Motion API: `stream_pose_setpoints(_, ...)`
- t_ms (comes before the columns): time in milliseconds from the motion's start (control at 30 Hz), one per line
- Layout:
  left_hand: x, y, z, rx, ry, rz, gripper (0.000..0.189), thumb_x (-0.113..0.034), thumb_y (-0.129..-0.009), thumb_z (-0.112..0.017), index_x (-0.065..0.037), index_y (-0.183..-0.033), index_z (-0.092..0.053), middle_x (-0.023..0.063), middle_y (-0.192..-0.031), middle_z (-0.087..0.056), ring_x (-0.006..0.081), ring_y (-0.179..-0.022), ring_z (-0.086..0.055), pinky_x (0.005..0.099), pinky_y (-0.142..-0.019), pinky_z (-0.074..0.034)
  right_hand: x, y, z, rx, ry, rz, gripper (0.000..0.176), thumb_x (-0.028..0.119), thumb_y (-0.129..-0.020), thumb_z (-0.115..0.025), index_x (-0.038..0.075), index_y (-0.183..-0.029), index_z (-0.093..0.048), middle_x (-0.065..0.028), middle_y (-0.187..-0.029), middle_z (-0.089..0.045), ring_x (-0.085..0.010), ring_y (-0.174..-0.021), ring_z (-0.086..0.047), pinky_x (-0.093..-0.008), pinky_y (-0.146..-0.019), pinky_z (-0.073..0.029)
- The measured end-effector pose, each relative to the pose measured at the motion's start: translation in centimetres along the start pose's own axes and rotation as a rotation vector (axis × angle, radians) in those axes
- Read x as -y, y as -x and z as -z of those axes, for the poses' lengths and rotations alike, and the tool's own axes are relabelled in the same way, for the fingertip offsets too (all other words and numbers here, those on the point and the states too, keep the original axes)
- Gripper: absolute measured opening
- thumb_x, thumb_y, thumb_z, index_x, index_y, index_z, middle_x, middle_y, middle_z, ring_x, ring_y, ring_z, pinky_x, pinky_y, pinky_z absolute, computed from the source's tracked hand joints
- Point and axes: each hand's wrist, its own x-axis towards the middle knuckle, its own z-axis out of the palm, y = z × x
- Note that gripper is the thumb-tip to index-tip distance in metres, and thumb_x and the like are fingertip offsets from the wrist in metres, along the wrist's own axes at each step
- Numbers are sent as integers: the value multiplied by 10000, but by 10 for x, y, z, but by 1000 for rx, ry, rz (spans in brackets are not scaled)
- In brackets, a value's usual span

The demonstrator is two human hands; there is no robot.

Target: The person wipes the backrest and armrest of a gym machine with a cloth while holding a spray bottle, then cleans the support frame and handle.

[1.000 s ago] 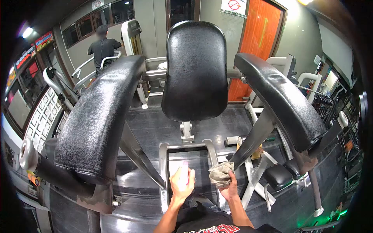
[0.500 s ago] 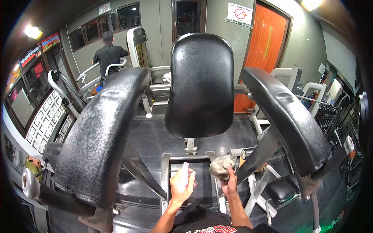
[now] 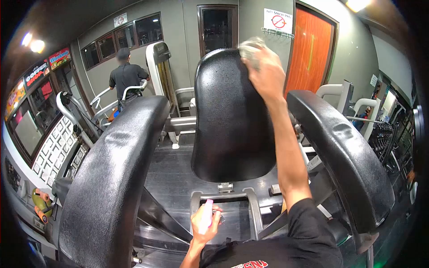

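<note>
The black backrest pad (image 3: 232, 120) of a gym machine stands upright in the middle, with small droplets showing on its upper part. My right hand (image 3: 268, 73) is stretched up to the pad's top right corner and presses a greyish cloth (image 3: 252, 48) against it; hand and cloth are slightly blurred. Low in the middle, my left hand (image 3: 205, 223) is closed around a small pink and white bottle (image 3: 207, 216), below the backrest and apart from it. Black arm pads stand on the left (image 3: 116, 178) and on the right (image 3: 342, 152).
A person in dark clothes (image 3: 127, 80) stands at another machine at the back left. A metal frame (image 3: 223, 195) lies under the backrest. Behind are an orange-brown door (image 3: 310, 53) and a no smoking sign (image 3: 278, 21). A dumbbell rack (image 3: 383, 138) is at the right.
My right hand has risen from low beside my left hand to the backrest's top right corner, carrying the cloth. My left hand, still around the bottle, has shifted slightly down and left.
</note>
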Motion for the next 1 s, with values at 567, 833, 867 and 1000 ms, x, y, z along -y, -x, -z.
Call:
stream_pose_setpoints(567,-4,-50,28,-40,248,42,118,84,-831,-554,67,-948,-548,160,-808,-650,153,-544,-630,257,-497,-505,-36,-32,20,388,167,-104,310,176,-824,-552,172,-1129,-608,-67,-1130,-619,-271,-1044,-590,-408,-888,-496)
stream_pose_setpoints(833,1,-62,22,-7,338,78,147,92,-830,-549,61,-972,-524,174,-826,-636,158,-556,-627,263,-509,-515,40,-49,-36,353,74,277,224,265,-810,-645,168,-1010,-669,-24,-1008,-661,-237,-935,-621,-374,-776,-543)
stream_pose_setpoints(867,4,-62,17,-1,364,92,155,95,-824,-558,60,-972,-531,171,-828,-641,151,-566,-626,257,-516,-511,55,-50,-44,392,55,355,226,234,-767,-665,175,-984,-684,-23,-1000,-664,-235,-932,-623,-376,-771,-543)
stream_pose_setpoints(1000,3,-63,2,39,380,106,135,89,-829,-560,52,-959,-552,161,-813,-653,140,-567,-627,247,-516,-505,87,-52,-69,656,144,648,241,267,-734,-687,155,-948,-678,-22,-990,-661,-231,-973,-609,-389,-765,-546)
